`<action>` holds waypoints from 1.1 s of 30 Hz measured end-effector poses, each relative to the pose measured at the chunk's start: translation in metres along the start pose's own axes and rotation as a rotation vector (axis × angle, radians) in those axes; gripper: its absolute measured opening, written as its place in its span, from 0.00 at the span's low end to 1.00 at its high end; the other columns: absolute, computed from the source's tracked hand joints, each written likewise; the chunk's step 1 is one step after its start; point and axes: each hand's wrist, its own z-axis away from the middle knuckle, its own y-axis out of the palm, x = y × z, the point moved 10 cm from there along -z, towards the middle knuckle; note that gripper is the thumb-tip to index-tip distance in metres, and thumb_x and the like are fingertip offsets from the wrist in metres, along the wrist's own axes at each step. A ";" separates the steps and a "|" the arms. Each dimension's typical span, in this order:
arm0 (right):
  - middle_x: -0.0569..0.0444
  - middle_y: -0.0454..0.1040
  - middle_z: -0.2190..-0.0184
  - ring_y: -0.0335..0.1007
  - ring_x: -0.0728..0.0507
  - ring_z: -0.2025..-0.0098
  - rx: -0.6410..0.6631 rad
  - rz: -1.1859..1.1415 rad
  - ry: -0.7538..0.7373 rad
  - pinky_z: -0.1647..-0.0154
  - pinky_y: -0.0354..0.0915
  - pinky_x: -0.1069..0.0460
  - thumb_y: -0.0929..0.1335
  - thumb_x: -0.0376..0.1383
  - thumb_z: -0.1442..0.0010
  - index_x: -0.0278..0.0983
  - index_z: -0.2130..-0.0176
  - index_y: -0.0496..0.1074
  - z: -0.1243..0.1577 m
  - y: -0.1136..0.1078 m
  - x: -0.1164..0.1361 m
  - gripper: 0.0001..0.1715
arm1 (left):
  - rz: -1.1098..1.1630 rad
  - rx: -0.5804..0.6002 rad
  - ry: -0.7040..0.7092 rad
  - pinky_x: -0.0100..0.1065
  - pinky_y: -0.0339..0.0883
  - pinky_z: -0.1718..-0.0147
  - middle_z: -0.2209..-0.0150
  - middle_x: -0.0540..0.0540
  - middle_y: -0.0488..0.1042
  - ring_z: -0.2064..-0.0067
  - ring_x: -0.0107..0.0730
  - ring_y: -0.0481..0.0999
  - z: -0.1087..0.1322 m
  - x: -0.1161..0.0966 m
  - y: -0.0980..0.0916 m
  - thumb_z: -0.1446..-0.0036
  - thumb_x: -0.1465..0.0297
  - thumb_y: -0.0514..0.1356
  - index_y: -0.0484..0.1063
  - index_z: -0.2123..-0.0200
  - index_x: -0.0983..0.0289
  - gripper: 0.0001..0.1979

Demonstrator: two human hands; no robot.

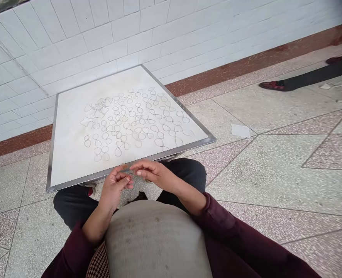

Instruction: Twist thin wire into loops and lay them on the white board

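Observation:
Above my lap, at the table's near edge, both hands are close together. My left hand (117, 182) is closed, its thumb pressed against bent fingers; whatever it pinches is too thin or small to make out. My right hand (153, 173) comes in from the right with its fingers stretched toward the left one, the thumb slightly apart beneath, and nothing visible in it. Beyond them, on the white table (69, 154), lie many thin dark figure-eight loops (121, 144), apparently wire or cord. A tangled heap of similar strands (100, 106) lies at the loops' far left.
Metal trim (185, 146) edges the table, which stands against a white tiled wall (124, 31). A white scrap (240, 130) lies on the speckled floor (275, 181) at right. Another person's outstretched leg (312, 79) shows at the upper right. Grey cloth (156, 239) covers my lap.

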 end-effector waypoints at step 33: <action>0.55 0.67 0.67 0.65 0.48 0.66 0.038 0.340 -0.117 0.65 0.62 0.54 0.63 0.32 0.33 0.39 0.63 0.72 0.001 0.004 0.006 0.10 | -0.079 0.154 -0.060 0.28 0.59 0.73 0.67 0.53 0.76 0.73 0.23 0.68 0.011 0.013 0.028 0.47 0.71 0.61 0.68 0.47 0.62 0.22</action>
